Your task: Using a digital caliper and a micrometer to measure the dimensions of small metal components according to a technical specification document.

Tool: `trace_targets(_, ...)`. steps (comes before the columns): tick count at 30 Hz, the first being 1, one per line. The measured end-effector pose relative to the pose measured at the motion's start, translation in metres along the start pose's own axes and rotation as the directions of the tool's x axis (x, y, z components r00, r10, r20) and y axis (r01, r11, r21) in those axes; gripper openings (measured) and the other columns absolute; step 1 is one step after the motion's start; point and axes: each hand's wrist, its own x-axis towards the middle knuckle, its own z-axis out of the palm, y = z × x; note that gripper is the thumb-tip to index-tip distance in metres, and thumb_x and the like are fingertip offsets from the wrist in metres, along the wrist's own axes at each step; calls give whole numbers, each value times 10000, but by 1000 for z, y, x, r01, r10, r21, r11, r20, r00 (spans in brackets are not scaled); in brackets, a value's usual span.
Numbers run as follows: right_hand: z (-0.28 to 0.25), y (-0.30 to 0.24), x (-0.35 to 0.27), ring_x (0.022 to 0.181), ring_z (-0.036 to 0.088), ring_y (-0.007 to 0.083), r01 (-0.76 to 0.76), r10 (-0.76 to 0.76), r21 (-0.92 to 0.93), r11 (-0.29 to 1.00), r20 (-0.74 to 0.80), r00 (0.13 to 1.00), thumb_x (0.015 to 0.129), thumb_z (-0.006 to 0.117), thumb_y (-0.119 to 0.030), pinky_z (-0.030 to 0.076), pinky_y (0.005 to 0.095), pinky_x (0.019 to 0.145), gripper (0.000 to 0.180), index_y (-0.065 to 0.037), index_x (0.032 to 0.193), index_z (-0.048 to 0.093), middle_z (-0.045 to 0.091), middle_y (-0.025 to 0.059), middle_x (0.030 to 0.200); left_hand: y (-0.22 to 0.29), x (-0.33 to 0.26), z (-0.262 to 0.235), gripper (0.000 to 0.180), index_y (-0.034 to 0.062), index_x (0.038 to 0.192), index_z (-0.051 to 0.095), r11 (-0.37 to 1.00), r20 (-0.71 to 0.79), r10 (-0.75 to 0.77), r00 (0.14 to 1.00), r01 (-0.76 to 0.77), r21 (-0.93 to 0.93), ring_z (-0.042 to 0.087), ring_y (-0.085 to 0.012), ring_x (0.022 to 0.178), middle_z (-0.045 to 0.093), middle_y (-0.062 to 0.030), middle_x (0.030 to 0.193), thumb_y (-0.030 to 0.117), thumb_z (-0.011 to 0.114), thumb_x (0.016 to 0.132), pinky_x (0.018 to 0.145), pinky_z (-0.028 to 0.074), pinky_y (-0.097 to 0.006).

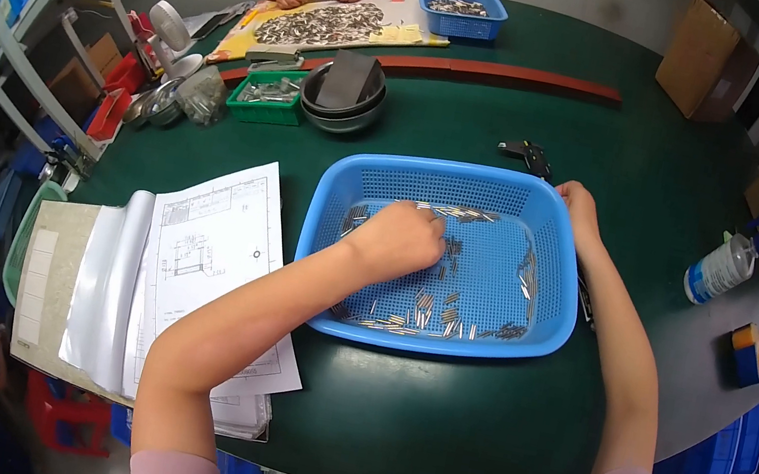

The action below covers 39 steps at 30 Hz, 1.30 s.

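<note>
Our left arm (255, 307) crosses the blue basket (441, 347), left hand (402, 240) curled inside, right hand (583, 212) at its rim; we cannot tell their grasp. Many loose pins (423, 312) remain.

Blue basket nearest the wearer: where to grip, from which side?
Probably best by the rim at both short ends, one hand each, coming from outside left and right. The basket is long, upright and open-topped, with loose metal pins on its floor, so a level two-ended hold should limit sliding. The right hand is at its far right corner.
</note>
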Motion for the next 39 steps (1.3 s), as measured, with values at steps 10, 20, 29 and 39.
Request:
trace_targets(10, -65, -68, -39, 559, 438, 63, 193, -158, 320, 927, -134, 978, 822, 524, -205, 371, 219, 542, 282, 40, 962, 537, 486, 10, 629, 20, -29, -54, 68, 0, 700, 584, 805, -73, -406, 911, 319, -501, 577, -206, 643, 578, -106, 782, 61, 568, 675, 564, 470, -313)
trace_targets(20, -63, -151, -146, 614, 543, 110, 559, -584, 298, 773, -9, 812, 578, 719, -231, 424, 214, 571, 348, 7, 791, 583, 573, 66, 674, 70, -86, -61, 96, -41, 846, 590, -141, 28, -931, 364, -289, -947, 592, -160, 709, 570, -103, 840, 25, 543, 795, 659, 493, -246)
trace_targets(29, -34, -165, -154, 520, 561, 164, 861, -855, -33, 507, -145, 498, 534, 724, -203, 428, 221, 461, 392, -1, 849, 608, 579, 81, 647, 82, -103, -45, 94, -53, 857, 594, 117, -201, -941, 273, -295, -948, 560, -157, 778, 553, -127, 898, -26, 549, 780, 695, 485, -246)
trace_targets(39, -51, -163, -154, 504, 512, 132, 894, -906, -169, 415, -173, 387, 558, 748, -330, 396, 200, 455, 585, 23, 991, 570, 544, 51, 619, 86, -105, -46, 103, -52, 865, 598, 72, -166, -946, 278, -319, -945, 558, -147, 780, 558, -131, 899, -29, 545, 779, 681, 476, -224)
